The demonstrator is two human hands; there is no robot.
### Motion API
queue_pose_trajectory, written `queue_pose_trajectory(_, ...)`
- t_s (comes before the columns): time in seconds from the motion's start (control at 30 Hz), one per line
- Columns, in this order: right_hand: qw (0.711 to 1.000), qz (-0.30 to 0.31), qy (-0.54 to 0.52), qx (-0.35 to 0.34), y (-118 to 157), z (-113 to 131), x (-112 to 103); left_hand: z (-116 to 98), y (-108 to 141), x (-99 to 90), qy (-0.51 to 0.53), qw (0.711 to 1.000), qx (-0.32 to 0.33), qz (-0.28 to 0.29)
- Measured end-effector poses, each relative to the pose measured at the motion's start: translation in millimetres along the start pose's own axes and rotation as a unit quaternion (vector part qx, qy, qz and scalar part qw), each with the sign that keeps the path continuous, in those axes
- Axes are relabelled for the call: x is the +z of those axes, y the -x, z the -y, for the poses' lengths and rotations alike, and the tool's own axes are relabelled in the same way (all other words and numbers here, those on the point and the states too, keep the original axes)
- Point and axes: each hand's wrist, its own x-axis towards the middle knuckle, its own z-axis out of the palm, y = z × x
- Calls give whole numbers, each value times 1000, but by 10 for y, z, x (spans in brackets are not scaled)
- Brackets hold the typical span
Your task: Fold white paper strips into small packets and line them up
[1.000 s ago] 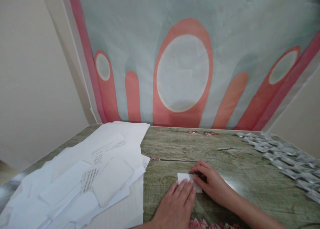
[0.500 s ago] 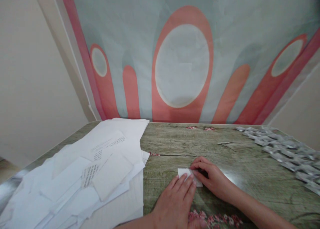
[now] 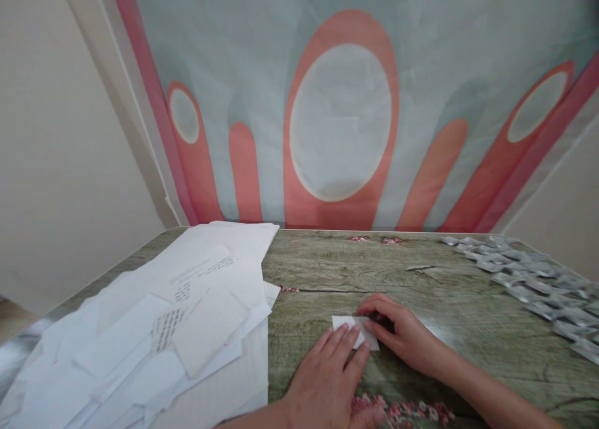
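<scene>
A small white piece of paper (image 3: 371,340) lies on the wood-patterned tabletop in front of me, partly covered by my fingers. My left hand (image 3: 322,379) rests flat on its left and lower part, fingers stretched out and thumb apart. At the upper right edge of the paper, my right hand (image 3: 405,338) has its fingers curled and its thumb against the sheet, closed on that edge. A greyish, thinner-looking part shows between the two hands; whether it is a fold or a second layer I cannot tell.
A large spread of loose white papers (image 3: 210,323), some with printed text, covers the left of the table (image 3: 318,260). Rows of twisted silvery-grey pieces (image 3: 528,276) lie along the right side. A patterned panel (image 3: 262,55) rises behind the table's far edge.
The left index finger has moved down and away from the other fingers, baring more of the paper. The right thumb has shifted slightly; the paper stays in about the same place.
</scene>
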Motion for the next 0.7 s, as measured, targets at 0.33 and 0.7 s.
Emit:
queue_pose_trajectory(0.33, 999, -17, 50, -13, -5, -88, -53, 70, 17, -41, -2, 1000, -22, -13)
queue_pose_trajectory(0.7, 999, -9, 37, -5, -40, -145, -2, 69, 25, -15, -4, 999, -25, -20)
